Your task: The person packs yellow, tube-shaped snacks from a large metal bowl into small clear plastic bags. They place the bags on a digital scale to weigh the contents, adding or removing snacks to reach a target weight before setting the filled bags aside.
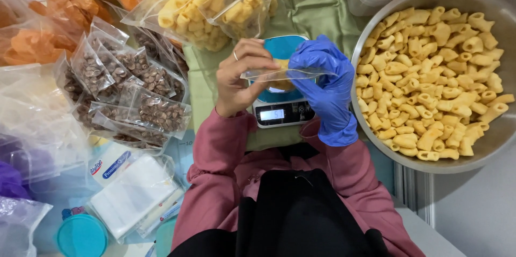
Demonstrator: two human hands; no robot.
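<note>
- Big metal bowl [486, 144] of yellow snack pieces [430, 74] blocks the right side.
- Filled snack bags [215, 7] crowd behind the digital scale [283, 112].
- Small packets of brown pieces [134, 85] close off the left.
- Bare green cloth [201, 88] leaves a narrow lane beside the scale.

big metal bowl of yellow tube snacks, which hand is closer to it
Right. The blue-gloved right hand is just beside the big metal bowl's rim, holding a small clear plastic bag over the scale. The bare left hand is farther, across the bag.
</note>
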